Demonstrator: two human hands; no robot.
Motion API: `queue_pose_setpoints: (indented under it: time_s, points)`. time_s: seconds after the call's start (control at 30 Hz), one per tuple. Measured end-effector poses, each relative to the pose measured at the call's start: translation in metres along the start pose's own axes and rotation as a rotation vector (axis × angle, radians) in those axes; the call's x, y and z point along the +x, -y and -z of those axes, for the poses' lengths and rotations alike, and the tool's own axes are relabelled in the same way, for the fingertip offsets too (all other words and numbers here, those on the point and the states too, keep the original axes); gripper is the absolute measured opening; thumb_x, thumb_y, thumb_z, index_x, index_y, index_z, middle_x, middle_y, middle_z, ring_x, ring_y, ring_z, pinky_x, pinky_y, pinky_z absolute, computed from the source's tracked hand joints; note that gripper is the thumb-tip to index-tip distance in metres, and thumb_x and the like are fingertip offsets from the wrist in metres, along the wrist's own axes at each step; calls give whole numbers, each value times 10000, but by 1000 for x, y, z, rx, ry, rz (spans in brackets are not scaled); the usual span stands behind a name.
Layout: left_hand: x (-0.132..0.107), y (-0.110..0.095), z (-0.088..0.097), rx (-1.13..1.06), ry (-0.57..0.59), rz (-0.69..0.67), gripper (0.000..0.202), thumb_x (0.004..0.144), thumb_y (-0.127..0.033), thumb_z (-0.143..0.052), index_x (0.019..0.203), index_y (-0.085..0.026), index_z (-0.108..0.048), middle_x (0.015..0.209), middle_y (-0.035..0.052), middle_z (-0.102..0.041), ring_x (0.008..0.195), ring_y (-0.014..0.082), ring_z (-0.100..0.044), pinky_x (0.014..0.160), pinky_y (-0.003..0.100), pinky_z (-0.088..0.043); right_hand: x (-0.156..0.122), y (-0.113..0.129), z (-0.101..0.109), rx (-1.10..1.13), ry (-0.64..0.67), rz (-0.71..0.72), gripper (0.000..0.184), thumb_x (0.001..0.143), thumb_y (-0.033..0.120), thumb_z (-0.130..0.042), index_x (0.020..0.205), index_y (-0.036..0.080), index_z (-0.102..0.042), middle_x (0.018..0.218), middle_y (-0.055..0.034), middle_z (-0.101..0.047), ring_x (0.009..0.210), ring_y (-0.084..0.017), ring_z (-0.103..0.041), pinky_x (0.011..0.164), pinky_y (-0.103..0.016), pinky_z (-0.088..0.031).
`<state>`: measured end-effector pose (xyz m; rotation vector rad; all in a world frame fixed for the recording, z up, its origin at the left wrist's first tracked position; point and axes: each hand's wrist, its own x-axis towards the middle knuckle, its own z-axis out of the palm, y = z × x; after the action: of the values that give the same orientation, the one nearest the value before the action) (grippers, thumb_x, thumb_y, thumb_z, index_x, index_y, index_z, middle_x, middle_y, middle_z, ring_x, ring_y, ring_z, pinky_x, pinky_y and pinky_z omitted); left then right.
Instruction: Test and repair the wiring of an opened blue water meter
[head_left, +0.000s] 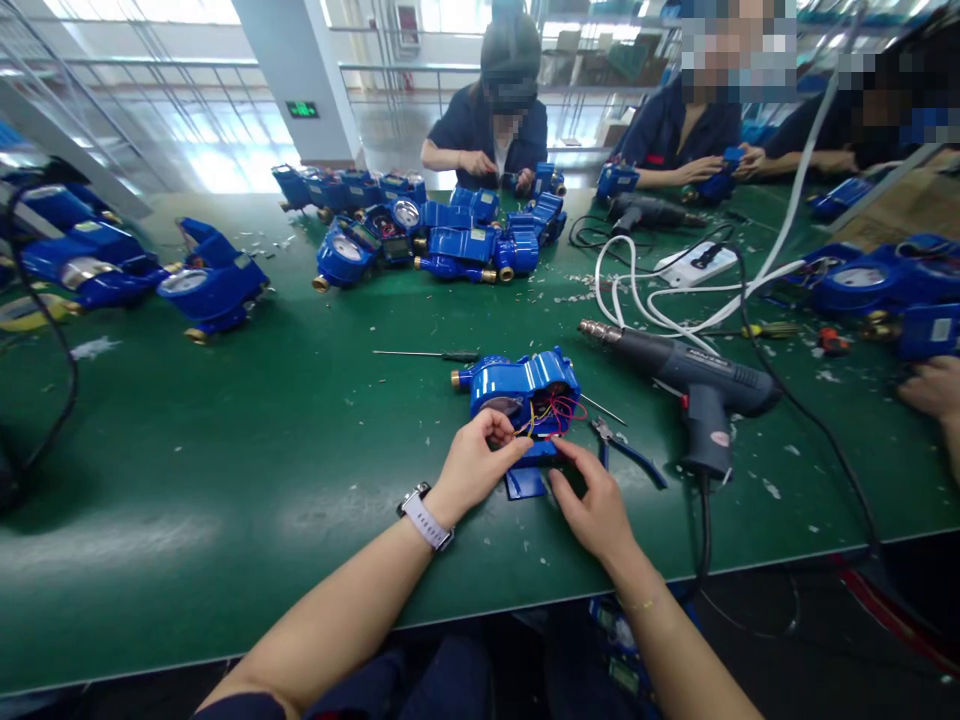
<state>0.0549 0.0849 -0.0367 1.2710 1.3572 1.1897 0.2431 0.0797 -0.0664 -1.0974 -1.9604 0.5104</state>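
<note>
A blue water meter (517, 385) with a brass fitting lies on the green table (225, 470), its case open and red, yellow and blue wires (559, 412) spilling out. My left hand (480, 462), with a watch on the wrist, pinches the wires at the meter's front. My right hand (592, 505) is curled against a blue cover piece (525, 482) just below the meter, fingertips at the wires.
A dark heat gun (682, 375) lies right of the meter, blue-handled pliers (626, 450) beside my right hand, a thin screwdriver (427, 354) behind. Several blue meters (450, 235) are piled at the back and left. Three people work across the table; another hand (934, 390) rests at right.
</note>
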Motion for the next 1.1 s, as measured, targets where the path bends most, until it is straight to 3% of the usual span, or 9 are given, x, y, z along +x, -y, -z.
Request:
queue_pose_setpoints:
  time_s: [0.1, 0.17, 0.27, 0.37, 0.43, 0.5, 0.73, 0.9, 1.1]
  points:
    - [-3, 5, 3, -28, 12, 31, 228, 791, -359, -678, 845, -140, -643, 721, 4, -623, 658, 134, -545, 638, 255, -418, -9, 7, 10, -14, -50, 16, 265, 917, 255, -569, 1164, 223, -660, 1096, -85, -688, 1006, -263, -652, 885, -439, -549]
    - [-6, 7, 6, -48, 25, 46, 232, 787, -371, -680, 788, -139, -672, 694, 9, -637, 635, 137, -538, 629, 262, -408, -15, -3, 25, -56, -229, -23, 260, 914, 270, -596, 1160, 223, -666, 1138, -95, -666, 1057, -287, -623, 951, -496, -496]
    - [-11, 9, 8, -104, 49, 48, 236, 764, -383, -701, 760, -147, -698, 716, 20, -669, 670, 154, -564, 677, 281, -430, -18, -45, 64, -125, -625, -179, 445, 909, 300, -652, 1327, 182, -555, 1341, -160, -517, 1244, -343, -481, 1054, -597, -350]
    - [-14, 11, 7, -183, 72, 44, 266, 753, -414, -714, 772, -149, -716, 830, 51, -709, 795, 188, -608, 784, 306, -455, -9, -101, 109, -93, -765, -351, 491, 855, 318, -747, 1280, 177, -545, 1250, -128, -557, 1139, -303, -551, 951, -516, -473]
    - [-15, 12, 5, -233, 79, 55, 306, 764, -447, -702, 768, -141, -712, 868, 62, -711, 825, 190, -610, 803, 306, -457, 1, -130, 133, -32, -683, -449, 211, 900, 314, -710, 1067, 215, -626, 1027, -60, -625, 875, -189, -628, 726, -314, -552]
    - [-15, 13, 2, -278, 74, 76, 348, 778, -481, -683, 752, -134, -692, 832, 54, -697, 767, 167, -593, 752, 288, -455, 14, -148, 148, 46, -518, -526, 151, 929, 305, -683, 945, 166, -624, 848, -13, -621, 682, -134, -618, 573, -236, -528]
    - [-10, 15, -12, -387, 12, 111, 396, 820, -503, -610, 649, -146, -624, 742, 36, -675, 767, 170, -603, 775, 294, -456, 55, -153, 148, 206, -82, -671, 192, 931, 287, -690, 841, 132, -622, 707, 29, -602, 532, -99, -585, 454, -183, -485]
    - [6, 15, -20, -460, -10, 87, 336, 819, -468, -613, 750, -151, -699, 899, 72, -735, 955, 221, -646, 927, 348, -453, 60, -131, 138, 316, -95, -629, 205, 939, 286, -680, 812, 145, -602, 649, 43, -577, 503, -97, -581, 439, -178, -483]
    - [32, 21, -26, -517, -48, 98, 285, 829, -402, -601, 823, -146, -724, 914, 64, -736, 887, 197, -638, 868, 324, -464, 28, -78, 134, 430, -332, -621, 223, 852, 309, -758, 902, 153, -607, 703, 10, -634, 524, -140, -622, 480, -255, -550]
